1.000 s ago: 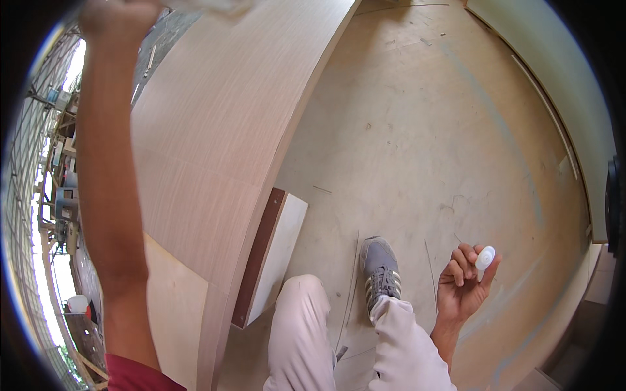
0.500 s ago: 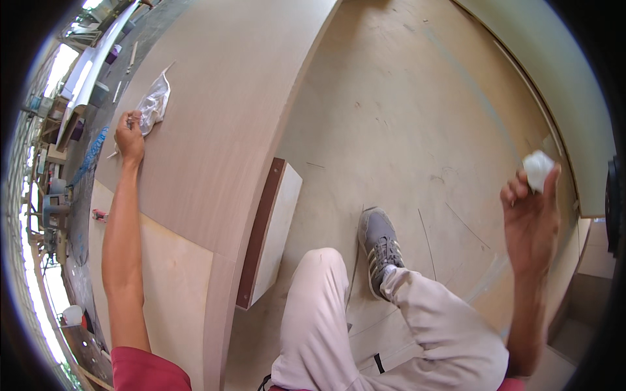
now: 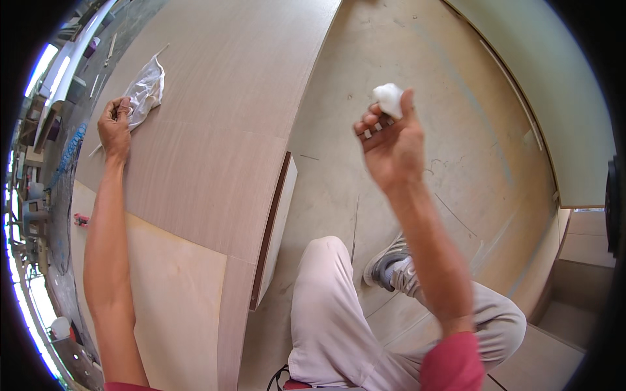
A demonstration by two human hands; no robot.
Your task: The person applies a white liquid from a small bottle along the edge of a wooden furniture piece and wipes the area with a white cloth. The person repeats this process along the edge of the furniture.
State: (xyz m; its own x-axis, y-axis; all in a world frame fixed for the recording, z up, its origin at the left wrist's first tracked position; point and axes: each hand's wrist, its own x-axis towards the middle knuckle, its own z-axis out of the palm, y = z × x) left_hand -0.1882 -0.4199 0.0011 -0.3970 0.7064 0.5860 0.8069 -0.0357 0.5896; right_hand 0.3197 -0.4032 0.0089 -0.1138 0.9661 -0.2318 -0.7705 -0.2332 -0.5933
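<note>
Slippage could drop the small, rounded white object [image 3: 389,99] onto the scuffed tan floor [image 3: 456,130] below, since the right hand [image 3: 394,143] has it in a shallow-looking pinch (blur softens its outline). The left hand [image 3: 115,127] is closed on a crumpled, translucent white sheet [image 3: 147,88] over the pale wood-grain panel [image 3: 215,117]. Since half a second ago, the right hand has swung inward toward that panel.

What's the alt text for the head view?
A person's left hand pinches a crumpled translucent bag or sheet over a wood-grain panel; the right hand, palm toward the camera, holds a small, blurred white object. Below show pale trousers and a grey sneaker.
</note>
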